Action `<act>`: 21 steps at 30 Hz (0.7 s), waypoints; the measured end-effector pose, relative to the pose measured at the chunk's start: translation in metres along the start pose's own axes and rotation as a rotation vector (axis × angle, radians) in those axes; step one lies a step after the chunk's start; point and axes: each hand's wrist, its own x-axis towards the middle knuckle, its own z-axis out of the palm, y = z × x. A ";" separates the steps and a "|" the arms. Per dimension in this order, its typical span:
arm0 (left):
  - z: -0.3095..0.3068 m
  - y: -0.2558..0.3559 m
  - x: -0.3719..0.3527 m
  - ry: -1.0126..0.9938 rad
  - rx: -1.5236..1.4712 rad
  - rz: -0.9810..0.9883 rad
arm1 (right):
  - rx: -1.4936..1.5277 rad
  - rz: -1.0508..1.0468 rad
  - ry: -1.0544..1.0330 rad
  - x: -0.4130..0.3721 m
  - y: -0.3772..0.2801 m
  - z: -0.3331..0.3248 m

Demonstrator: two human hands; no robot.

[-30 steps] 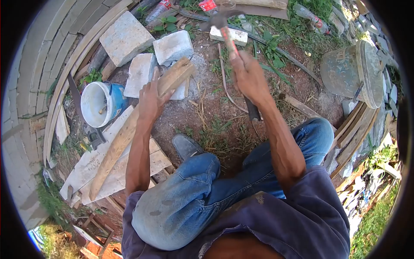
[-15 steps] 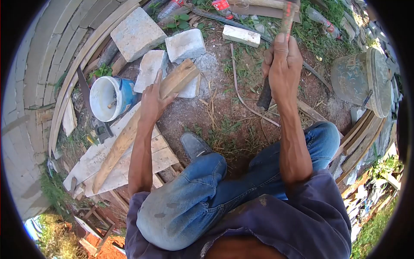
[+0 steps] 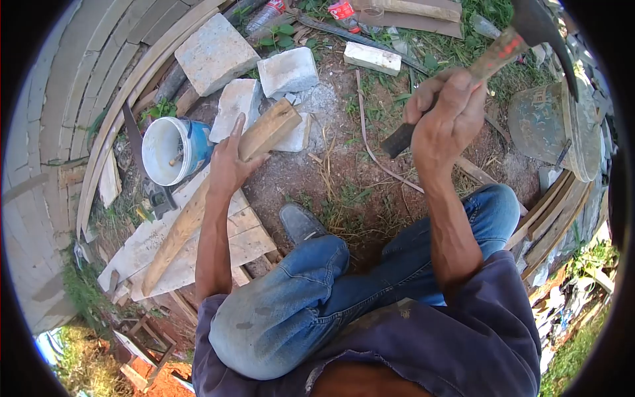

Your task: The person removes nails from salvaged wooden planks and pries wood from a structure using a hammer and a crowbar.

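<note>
My left hand [image 3: 228, 162] grips a long wooden beam [image 3: 178, 235] near its far end, with the thumb on one side and the index finger stretched along the other. The beam's far end rests by the pale blocks, and its near part lies over a whitish board [image 3: 248, 235]. My right hand [image 3: 451, 116] is closed round the handle of a hammer [image 3: 495, 58], raised above the ground to the right. Its dark, curved head points up and right, partly cut off by the view's edge. The dark grip end sticks out below my fingers.
Beyond the beam sit several pale blocks [image 3: 215, 56]. A blue-and-white bucket [image 3: 162, 155] stands left of it, close to a handsaw [image 3: 134, 142]. On the right are a large dirty bucket [image 3: 539, 126] and stacked wood strips [image 3: 552, 215]. Plastic bottles [image 3: 344, 13] lie at the back.
My right hand has turned, so the hammer tilts to the right and its head now shows. The left hand still grips the beam; the view has shifted slightly.
</note>
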 end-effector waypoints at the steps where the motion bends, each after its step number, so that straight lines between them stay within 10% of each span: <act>1: -0.003 0.002 0.004 0.002 0.003 -0.001 | -0.079 -0.037 -0.025 -0.014 0.017 0.005; 3: 0.003 -0.004 0.007 -0.058 0.044 0.023 | -0.638 0.074 -0.699 -0.049 0.068 0.009; 12: 0.004 -0.002 -0.022 -0.048 -0.049 0.008 | 0.218 -0.025 0.105 0.010 -0.033 -0.012; 17: -0.019 -0.001 -0.018 -0.004 -0.026 -0.004 | -0.582 0.057 -0.665 -0.100 0.114 0.005; 21: -0.018 -0.013 -0.041 -0.052 -0.110 -0.072 | -0.320 0.177 -0.300 -0.044 0.022 -0.007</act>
